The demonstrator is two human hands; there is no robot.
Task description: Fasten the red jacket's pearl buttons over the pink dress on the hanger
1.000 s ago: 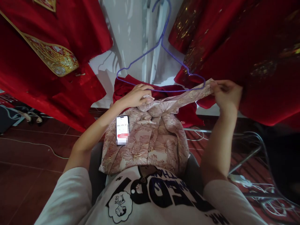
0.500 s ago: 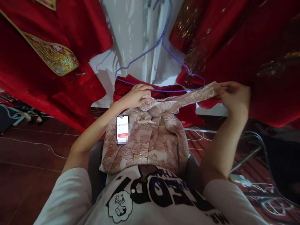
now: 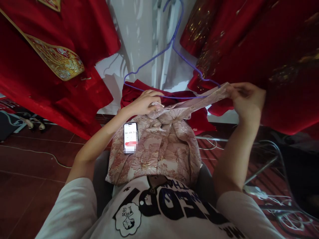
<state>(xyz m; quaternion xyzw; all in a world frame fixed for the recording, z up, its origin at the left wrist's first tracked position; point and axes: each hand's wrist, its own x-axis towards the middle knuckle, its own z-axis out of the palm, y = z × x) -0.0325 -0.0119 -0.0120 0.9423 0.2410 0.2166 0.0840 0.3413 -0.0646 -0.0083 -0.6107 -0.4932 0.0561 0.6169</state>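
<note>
A pink and gold floral garment [image 3: 147, 161] lies bunched across my lap. At its upper edge my left hand [image 3: 147, 102] is closed, pinching the fabric beside the hanger's bottom bar. Off to the right, my right hand [image 3: 248, 99] pinches the far end of a fabric strip [image 3: 211, 98] that stretches taut between the hands. A purple hanger [image 3: 171, 41] stands upright above the garment; the strip passes by its lower right corner. Dark red cloth [image 3: 134, 87] lies behind the hanger. On the garment's left side rests a phone [image 3: 130, 132] with a timer on its screen.
Red garments with gold embroidery hang at the left [image 3: 97, 30] and at the right [image 3: 249, 59]. A pale wall [image 3: 139, 33] stands between them. White cables [image 3: 291, 219] and a metal-framed chair [image 3: 276, 149] are at the lower right, on the red tiled floor [image 3: 32, 166].
My right hand has lifted slightly with the end of the strip, which now crosses over the hanger's lower right corner. The left hand has hardly moved.
</note>
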